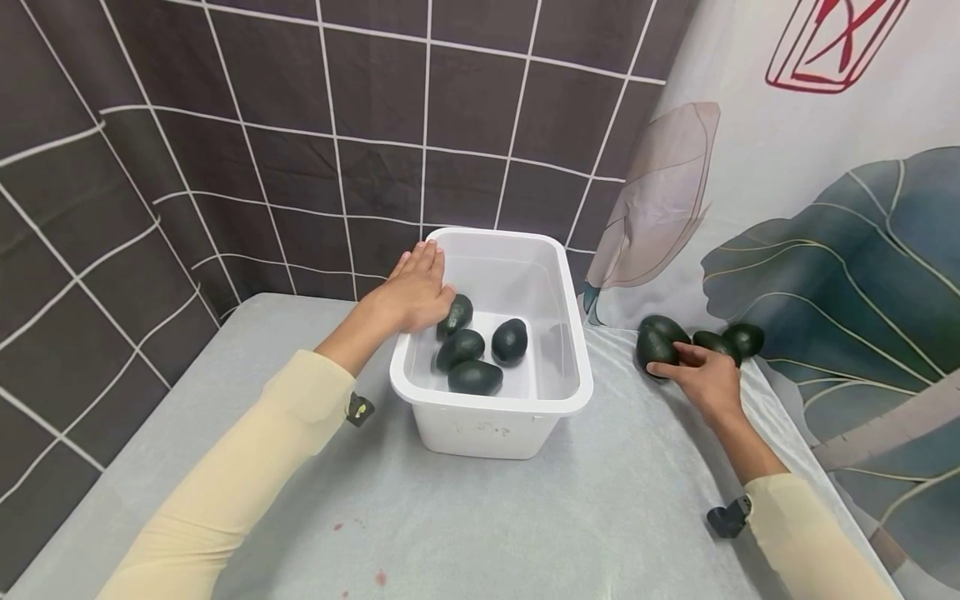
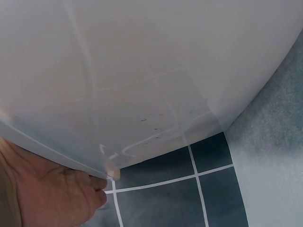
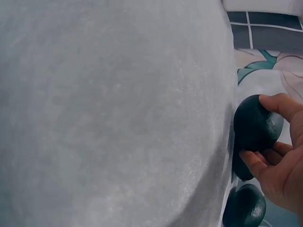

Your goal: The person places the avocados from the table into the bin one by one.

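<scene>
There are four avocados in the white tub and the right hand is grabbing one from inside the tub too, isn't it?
Not quite. Four avocados do lie in the white tub, but the right hand is not in it. In the head view it grips an avocado on the table, right of the tub, beside other loose ones. The left hand is the one resting at the tub.

No legible text; red seal mark (image 1: pixel 832 42) on backdrop unreadable.

Bright, even, soft indoor light with only faint shadows, mild glare on the white bin (image 1: pixel 570 367), wide-angle bending of the tiled wall (image 1: pixel 225 125) at the head view's edges, and both close wrist views soft and blurry.
</scene>
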Demonstrator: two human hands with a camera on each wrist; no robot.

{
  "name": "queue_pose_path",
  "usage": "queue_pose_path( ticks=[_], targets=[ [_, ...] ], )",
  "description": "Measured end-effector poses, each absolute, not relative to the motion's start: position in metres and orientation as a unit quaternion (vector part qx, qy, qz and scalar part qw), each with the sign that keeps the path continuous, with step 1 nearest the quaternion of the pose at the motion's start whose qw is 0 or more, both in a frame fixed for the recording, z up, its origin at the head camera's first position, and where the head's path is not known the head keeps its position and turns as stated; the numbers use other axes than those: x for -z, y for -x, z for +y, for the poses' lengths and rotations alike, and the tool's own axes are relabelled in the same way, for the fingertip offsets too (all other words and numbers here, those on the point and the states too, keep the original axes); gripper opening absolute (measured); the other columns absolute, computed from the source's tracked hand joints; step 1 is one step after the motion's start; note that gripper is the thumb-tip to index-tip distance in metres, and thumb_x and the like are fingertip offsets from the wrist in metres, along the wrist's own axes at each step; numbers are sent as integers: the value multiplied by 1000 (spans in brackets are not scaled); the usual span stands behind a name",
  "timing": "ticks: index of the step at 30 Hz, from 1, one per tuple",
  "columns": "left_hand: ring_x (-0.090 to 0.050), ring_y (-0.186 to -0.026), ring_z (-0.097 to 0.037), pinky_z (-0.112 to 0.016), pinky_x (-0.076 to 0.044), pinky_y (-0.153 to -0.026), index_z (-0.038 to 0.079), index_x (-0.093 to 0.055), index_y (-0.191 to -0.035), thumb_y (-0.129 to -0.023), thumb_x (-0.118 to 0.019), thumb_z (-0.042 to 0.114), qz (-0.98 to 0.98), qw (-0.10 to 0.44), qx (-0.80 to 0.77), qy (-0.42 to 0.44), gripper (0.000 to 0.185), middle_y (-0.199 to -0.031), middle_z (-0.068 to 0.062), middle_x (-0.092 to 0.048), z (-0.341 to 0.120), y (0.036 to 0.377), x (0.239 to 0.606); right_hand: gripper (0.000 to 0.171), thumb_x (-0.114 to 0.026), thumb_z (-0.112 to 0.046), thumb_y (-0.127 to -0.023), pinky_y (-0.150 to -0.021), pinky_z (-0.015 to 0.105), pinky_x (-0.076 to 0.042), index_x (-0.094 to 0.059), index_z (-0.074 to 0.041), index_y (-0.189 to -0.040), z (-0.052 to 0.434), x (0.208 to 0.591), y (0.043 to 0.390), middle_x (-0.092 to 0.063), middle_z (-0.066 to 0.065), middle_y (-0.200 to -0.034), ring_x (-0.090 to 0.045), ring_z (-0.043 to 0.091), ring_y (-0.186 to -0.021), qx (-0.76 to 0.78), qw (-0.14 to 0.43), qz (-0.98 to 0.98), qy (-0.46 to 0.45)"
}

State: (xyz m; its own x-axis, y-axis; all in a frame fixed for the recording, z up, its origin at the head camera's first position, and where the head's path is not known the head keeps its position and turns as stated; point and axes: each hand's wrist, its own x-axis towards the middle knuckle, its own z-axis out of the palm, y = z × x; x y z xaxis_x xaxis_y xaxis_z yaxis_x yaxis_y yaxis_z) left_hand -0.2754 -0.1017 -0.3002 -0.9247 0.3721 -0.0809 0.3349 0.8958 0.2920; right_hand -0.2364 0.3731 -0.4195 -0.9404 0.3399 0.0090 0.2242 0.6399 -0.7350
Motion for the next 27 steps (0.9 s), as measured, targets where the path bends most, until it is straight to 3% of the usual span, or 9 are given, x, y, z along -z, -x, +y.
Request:
queue_pose_path(
  ticks=[10, 27],
  targets=[
    [9, -179, -42, -52, 5, -147, -11, -3, -177, -117, -27, 36, 971, 67, -138, -182, 79, -189, -28, 9, -100, 275, 301, 86, -90, -37, -97, -130, 65, -44, -54, -3, -167, 371, 418, 240, -59, 24, -167, -54, 48, -157, -395, 61, -905, 145],
    [10, -179, -41, -52, 6, -147, -10, -2, -177, -118, -27, 37, 972, 67, -136, -181, 79, -189, -27, 9, -102, 276, 301, 84, -91, -39, -96, -129, 64, -46, -57, -3, -164, 366, 405, 242, -62, 23, -164, -57, 46, -156, -402, 76, -903, 133]
  ],
)
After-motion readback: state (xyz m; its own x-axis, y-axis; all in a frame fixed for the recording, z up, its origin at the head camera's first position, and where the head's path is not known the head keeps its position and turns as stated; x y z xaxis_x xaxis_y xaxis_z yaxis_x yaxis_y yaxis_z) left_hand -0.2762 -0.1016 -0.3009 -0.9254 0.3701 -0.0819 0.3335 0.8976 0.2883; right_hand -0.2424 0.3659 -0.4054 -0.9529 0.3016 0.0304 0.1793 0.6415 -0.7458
